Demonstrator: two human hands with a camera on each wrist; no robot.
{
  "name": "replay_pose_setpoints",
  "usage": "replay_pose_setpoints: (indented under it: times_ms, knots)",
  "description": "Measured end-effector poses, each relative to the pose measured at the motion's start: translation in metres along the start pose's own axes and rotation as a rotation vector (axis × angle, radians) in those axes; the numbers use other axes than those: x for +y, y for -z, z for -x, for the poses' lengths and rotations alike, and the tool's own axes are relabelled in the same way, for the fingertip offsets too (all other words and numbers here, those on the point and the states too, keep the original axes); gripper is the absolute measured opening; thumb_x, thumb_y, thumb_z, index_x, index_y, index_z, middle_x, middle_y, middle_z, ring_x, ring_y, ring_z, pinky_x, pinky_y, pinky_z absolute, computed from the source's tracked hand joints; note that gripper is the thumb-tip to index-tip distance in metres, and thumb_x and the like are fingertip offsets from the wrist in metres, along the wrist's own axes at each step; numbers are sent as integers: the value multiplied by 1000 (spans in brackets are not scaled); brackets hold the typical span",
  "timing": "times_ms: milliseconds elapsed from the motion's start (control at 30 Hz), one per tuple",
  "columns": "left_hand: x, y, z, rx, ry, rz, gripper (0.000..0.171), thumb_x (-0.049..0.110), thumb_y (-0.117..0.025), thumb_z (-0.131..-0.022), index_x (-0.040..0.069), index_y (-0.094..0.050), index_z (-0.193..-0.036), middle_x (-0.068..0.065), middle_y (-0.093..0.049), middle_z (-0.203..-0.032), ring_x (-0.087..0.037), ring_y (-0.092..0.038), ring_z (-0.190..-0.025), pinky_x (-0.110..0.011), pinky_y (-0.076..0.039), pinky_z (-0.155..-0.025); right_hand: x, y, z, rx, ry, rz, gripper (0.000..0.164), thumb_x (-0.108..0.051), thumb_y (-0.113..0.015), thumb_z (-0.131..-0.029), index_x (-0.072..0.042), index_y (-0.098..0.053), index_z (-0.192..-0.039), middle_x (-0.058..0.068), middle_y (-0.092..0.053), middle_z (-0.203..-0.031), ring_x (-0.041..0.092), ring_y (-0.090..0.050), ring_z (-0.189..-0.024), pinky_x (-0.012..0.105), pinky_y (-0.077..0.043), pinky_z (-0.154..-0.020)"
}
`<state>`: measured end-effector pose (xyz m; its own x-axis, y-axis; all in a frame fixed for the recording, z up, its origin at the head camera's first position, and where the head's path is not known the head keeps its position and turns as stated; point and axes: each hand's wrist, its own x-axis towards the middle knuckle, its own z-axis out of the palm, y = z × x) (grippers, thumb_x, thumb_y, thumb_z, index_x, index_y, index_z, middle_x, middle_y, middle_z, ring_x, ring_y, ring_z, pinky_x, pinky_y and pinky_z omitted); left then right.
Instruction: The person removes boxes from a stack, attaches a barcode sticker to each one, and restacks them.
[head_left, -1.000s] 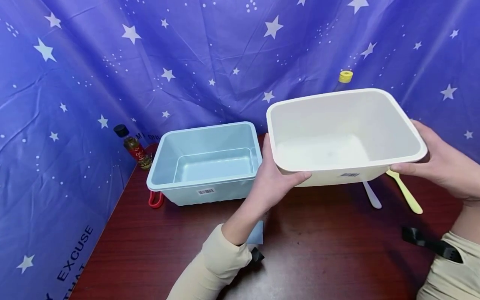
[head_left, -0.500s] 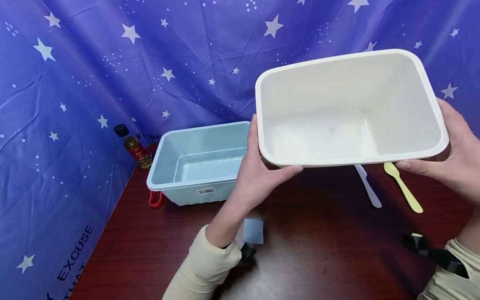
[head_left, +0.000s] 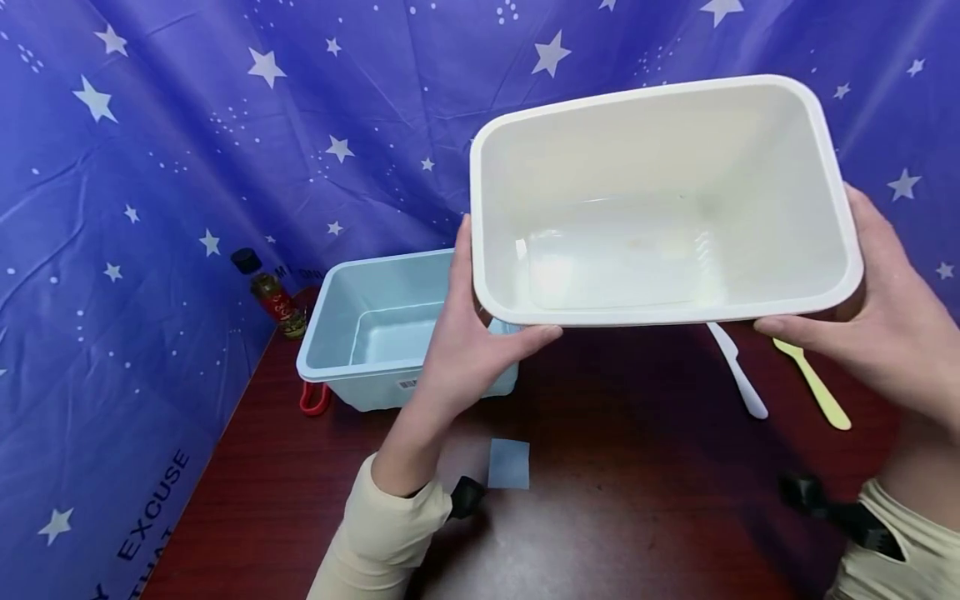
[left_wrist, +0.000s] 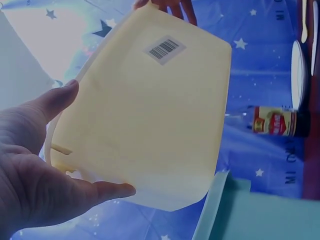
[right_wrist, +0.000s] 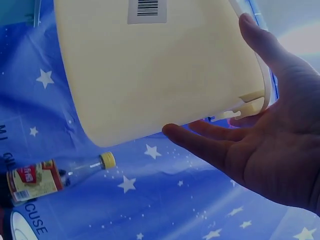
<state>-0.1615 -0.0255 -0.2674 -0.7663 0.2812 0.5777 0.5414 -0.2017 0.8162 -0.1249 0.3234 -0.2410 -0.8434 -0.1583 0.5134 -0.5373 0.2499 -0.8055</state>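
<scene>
An empty white plastic bin (head_left: pixel 600 167) is held up above the table, its opening tipped toward the head camera. My left hand (head_left: pixel 468 354) grips its left end, thumb along the front rim. At the opposite end my right hand (head_left: pixel 885 308) holds it the same way, fingers reaching behind the end wall. Both wrist views show the outer wall of the bin (left_wrist: pixel 145 110) with a barcode sticker (left_wrist: pixel 165 49). Behind my left hand, a light blue bin (head_left: pixel 375 287) stands on the table, partly hidden by that hand and the white bin.
A bottle with a black cap (head_left: pixel 273 296) stands left of the blue bin, near a red loop (head_left: pixel 314 400). A white knife (head_left: pixel 738 371) and a yellow spoon (head_left: pixel 817 387) lie at right. A blue paper square (head_left: pixel 509 464) lies in front. Another bottle (right_wrist: pixel 40 180) has a yellow cap.
Both hands have raised the white bin and tipped its opening further toward the head camera, then shifted it left. It now overlaps the blue bin's right part in the head view.
</scene>
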Motion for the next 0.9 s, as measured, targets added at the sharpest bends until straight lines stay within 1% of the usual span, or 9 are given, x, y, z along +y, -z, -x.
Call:
replay_pose_setpoints:
  times_ms: [167,233,333,433,533,600,700,767,900]
  knots:
    - [5,14,4,-2,-27,-12,123,-14,-82,-74,25,-7,-163,-8,-35,-157,-32,-48,-132,-44,-51,-98,-4,-14,-3,-29,2,-180,119,39,-66,-62,-14,-25,-160,19,-41,-137,23,-60,-102,19,-56,-73]
    - [7,20,6,-2,-33,-17,123,-15,-81,-74,25,-7,-163,-6,-35,-157,-34,-48,-133,-46,-51,-98,-6,-20,-5,-35,-10,-184,118,38,-67,-64,-16,-25,-161,22,-40,-137,25,-60,-103,20,-56,-74]
    - [10,29,8,-7,-46,-24,121,-17,-80,-74,23,-8,-163,-5,-35,-157,-32,-49,-133,-49,-51,-98,-9,-30,-7,-44,-32,-184,115,34,-69,-67,-19,-26,-161,25,-38,-137,27,-59,-105,21,-56,-74]
    - [11,37,10,-10,-66,-33,120,-18,-79,-74,22,-8,-163,-6,-35,-157,-31,-50,-131,-53,-50,-97,-10,-38,-12,-70,-10,-197,114,33,-69,-69,-17,-25,-161,28,-37,-137,30,-58,-106,22,-55,-75]
    - [12,46,13,-5,-69,-40,121,-19,-78,-74,22,-8,-163,-6,-33,-158,-33,-49,-132,-55,-50,-97,-10,-46,-17,-102,19,-198,114,33,-69,-70,-16,-23,-161,29,-38,-137,31,-58,-106,22,-55,-74]
    - [12,53,15,-1,-62,-47,121,-19,-78,-74,23,-8,-163,-5,-33,-159,-35,-48,-132,-53,-50,-97,-10,-51,-21,-118,25,-180,113,31,-70,-71,-18,-22,-162,28,-38,-138,31,-57,-106,23,-56,-74]
    - [14,62,18,9,-43,-58,120,-16,-79,-75,24,-8,-163,-4,-31,-160,-35,-47,-133,-46,-52,-97,-11,-59,-25,-127,21,-134,114,28,-72,-72,-21,-22,-162,26,-39,-139,31,-56,-107,22,-55,-74]
    - [17,68,21,17,-28,-65,119,-15,-80,-76,25,-8,-163,-4,-31,-160,-36,-46,-133,-42,-52,-97,-12,-65,-29,-141,35,-151,113,27,-72,-72,-20,-22,-162,25,-38,-140,33,-54,-109,22,-55,-75]
    - [31,74,25,28,-5,-70,115,-14,-78,-79,21,-8,-163,-5,-30,-160,-37,-44,-134,-40,-51,-99,-14,-78,-36,-170,53,-235,111,28,-70,-74,-19,-21,-162,25,-38,-142,38,-50,-112,24,-56,-78]
